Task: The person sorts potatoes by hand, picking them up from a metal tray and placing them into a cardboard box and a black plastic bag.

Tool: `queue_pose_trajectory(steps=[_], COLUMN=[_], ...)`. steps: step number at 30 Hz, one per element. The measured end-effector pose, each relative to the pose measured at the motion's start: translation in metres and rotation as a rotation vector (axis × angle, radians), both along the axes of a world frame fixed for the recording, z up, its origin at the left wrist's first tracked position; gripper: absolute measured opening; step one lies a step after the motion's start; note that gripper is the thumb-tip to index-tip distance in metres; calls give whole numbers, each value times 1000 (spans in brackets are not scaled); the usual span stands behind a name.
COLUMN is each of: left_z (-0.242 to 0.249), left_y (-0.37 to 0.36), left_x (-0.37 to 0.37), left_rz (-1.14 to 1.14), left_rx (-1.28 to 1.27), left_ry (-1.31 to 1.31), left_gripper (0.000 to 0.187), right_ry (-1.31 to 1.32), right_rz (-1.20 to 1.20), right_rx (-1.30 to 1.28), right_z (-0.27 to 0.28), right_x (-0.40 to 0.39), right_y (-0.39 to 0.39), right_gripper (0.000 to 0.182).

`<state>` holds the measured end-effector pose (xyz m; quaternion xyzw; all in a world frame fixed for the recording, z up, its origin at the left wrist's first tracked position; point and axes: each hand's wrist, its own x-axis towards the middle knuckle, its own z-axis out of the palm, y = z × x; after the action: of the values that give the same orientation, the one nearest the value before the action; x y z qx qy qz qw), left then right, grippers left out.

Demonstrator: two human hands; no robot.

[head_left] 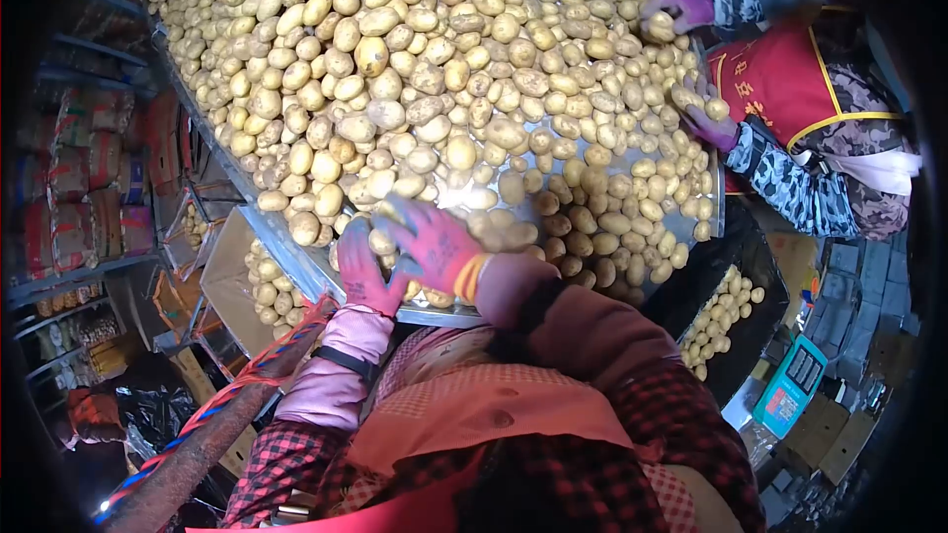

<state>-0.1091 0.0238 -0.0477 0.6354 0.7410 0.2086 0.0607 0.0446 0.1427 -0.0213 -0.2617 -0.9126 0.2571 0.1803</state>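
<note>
A wide heap of yellow potatoes (395,59) covers the metal sorting table in front of me. My left hand (363,271), in a pink glove with grey fingers, is at the near edge, its fingers and thumb curled around a potato (381,242). Close beside it on the right, my right hand (436,245) wears a matching glove with a yellow cuff. Its fingers reach over the potatoes toward the left hand and are smeared by motion, so I cannot make out whether it grips one.
The table's metal rim (286,252) runs along my side. A cardboard box (232,271) with potatoes stands lower left, beside a rusty pole (212,434) wrapped in cord. At right are a dark-lined potato box (716,331), a teal scale (793,387) and co-workers' gloved hands (706,118).
</note>
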Motion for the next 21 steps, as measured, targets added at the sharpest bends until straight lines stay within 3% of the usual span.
queue_pose_trajectory(steps=[2,3,4,6,9,12,14,15,17,19,20,21], left_z=[-4,-6,-7,-5,-5,-5,-7,-7,-6,-5,-5,-4], left_y=[-4,-3,-5,-2,-2,0,-2,-2,-1,-2,-1,0], left_x=[-2,-1,-2,1,3,0,3,2,2,0,0,0], left_rz=[68,78,86,79,64,50,38,32,40,30,27,30], left_rx=[-11,-5,4,22,6,5,1,1,-2,-10,-11,-13], left_ry=[-20,-34,-26,-16,-22,-4,-14,-21,-29,-40,-49,-60], left_gripper=[94,92,91,89,85,83,83,82,81,80,80,80], right_ry=[169,128,176,-126,-284,-375,-213,-211,69,99,-61,-187], right_rz=[179,119,-47,-462,-514,-345,-165,-107,-72,-471,-787,-930], right_rx=[144,78,102,-134,-129,-393,-396,-367,-174,-160,52,188], right_z=[-14,-3,1,10,-23,-4,-30,-16,-37,-42,-20,-16], right_x=[12,21,26,23,6,15,32,47,82,132,157,185], right_y=[-3,9,24,55,86,66,31,22,27,57,63,77], right_gripper=[60,49,49,56,66,70,71,69,62,64,64,63])
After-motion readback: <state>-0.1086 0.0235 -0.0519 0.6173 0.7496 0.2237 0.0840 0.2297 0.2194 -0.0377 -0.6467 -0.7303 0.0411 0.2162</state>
